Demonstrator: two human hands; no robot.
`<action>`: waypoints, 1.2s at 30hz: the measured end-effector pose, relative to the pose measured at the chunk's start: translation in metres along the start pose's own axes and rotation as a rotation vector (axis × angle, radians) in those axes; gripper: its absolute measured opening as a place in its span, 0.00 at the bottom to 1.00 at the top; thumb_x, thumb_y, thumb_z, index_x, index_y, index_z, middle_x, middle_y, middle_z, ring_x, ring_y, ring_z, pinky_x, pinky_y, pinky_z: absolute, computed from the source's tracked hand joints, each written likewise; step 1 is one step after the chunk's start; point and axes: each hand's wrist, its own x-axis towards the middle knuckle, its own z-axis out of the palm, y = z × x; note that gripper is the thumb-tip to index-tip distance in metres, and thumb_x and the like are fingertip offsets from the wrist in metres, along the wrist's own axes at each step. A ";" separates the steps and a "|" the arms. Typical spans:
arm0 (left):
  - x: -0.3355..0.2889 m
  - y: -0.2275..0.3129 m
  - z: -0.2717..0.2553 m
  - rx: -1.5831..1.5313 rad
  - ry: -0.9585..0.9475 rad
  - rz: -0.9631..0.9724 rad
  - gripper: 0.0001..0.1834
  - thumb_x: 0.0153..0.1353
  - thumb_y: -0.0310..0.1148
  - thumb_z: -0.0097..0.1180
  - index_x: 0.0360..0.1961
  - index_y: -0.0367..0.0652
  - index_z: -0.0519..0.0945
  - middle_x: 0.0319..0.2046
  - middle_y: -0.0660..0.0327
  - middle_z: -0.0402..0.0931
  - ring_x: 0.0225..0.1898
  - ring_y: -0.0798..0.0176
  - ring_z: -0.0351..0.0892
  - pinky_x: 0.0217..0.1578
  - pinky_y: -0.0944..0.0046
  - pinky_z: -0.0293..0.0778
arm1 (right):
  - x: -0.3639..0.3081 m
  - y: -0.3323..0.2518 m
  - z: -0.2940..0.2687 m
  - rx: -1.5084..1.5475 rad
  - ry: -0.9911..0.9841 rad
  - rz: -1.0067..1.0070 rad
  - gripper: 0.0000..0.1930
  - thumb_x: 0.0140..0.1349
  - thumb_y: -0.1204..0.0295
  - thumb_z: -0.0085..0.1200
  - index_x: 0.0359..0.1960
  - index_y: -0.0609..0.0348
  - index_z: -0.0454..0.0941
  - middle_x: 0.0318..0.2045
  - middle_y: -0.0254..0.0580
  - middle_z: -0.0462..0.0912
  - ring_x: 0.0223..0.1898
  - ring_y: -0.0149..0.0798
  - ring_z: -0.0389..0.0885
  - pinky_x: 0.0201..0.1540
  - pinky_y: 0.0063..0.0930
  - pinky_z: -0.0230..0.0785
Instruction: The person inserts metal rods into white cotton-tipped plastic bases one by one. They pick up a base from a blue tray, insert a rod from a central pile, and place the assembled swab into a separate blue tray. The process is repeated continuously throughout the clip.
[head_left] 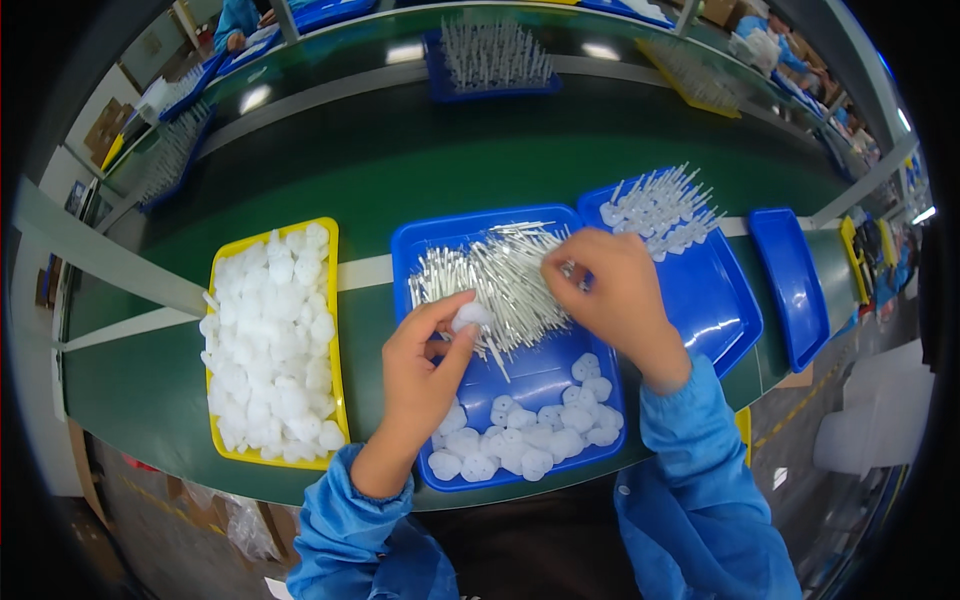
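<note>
- While the left hand (425, 365) pinches a white disc (472, 318) between thumb and fingertips, above the left half of the middle blue tray (545, 368), a slim white stick (498, 362) slants just below it; whether the two are joined cannot be told.
- Over that tray's right side, the right hand (615, 300) has thumb and forefinger bent toward each other near the pile; whether they grip anything cannot be made out.
- Slender silver-white sticks (490, 275) fill the tray's far half, their ends fanning toward the far rim.
- Loose white discs (530, 440) gather along the near rim and up the right corner, so a band of bare blue floor shows between them and the sticks.
- To the left, the yellow tray (340, 372) is heaped to its edges with white pieces (268, 350), a few poking past the left rim.
- Between the yellow and middle trays runs a strip of green work surface (370, 330); a far broader green stretch opens beyond both.
- On the right, the second blue tray (715, 305) sits close against the middle one, upright stick-and-disc pieces (665, 210) crowding its far end and bare floor showing nearer.
- Past it, just beside, lies a narrow blue tray (790, 285), leaving a thin green gap.
</note>
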 end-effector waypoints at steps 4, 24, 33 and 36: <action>0.006 0.005 -0.003 -0.024 0.002 -0.018 0.22 0.75 0.17 0.64 0.68 0.36 0.85 0.52 0.61 0.81 0.51 0.70 0.84 0.47 0.69 0.89 | -0.034 -0.020 -0.005 0.366 -0.182 0.087 0.05 0.62 0.74 0.74 0.37 0.55 0.91 0.34 0.37 0.92 0.33 0.34 0.92 0.39 0.30 0.76; 0.004 0.009 0.003 -0.030 0.100 0.036 0.22 0.69 0.15 0.69 0.63 0.39 0.90 0.52 0.59 0.82 0.49 0.70 0.85 0.46 0.71 0.88 | -0.042 -0.025 0.021 0.450 -0.131 0.074 0.11 0.65 0.73 0.74 0.49 0.57 0.95 0.21 0.40 0.85 0.23 0.41 0.84 0.30 0.34 0.75; 0.004 0.007 0.004 0.158 0.080 0.178 0.23 0.66 0.13 0.69 0.60 0.40 0.92 0.54 0.55 0.85 0.51 0.64 0.88 0.47 0.68 0.89 | -0.042 -0.034 0.021 0.547 -0.202 0.207 0.13 0.69 0.74 0.68 0.53 0.61 0.92 0.24 0.48 0.86 0.22 0.43 0.86 0.26 0.35 0.75; 0.006 0.009 0.005 0.156 0.075 0.187 0.22 0.66 0.13 0.69 0.59 0.40 0.92 0.58 0.52 0.88 0.52 0.63 0.89 0.47 0.67 0.90 | -0.040 -0.035 0.018 0.582 -0.252 0.256 0.13 0.69 0.73 0.69 0.53 0.62 0.92 0.24 0.48 0.86 0.22 0.44 0.87 0.27 0.36 0.75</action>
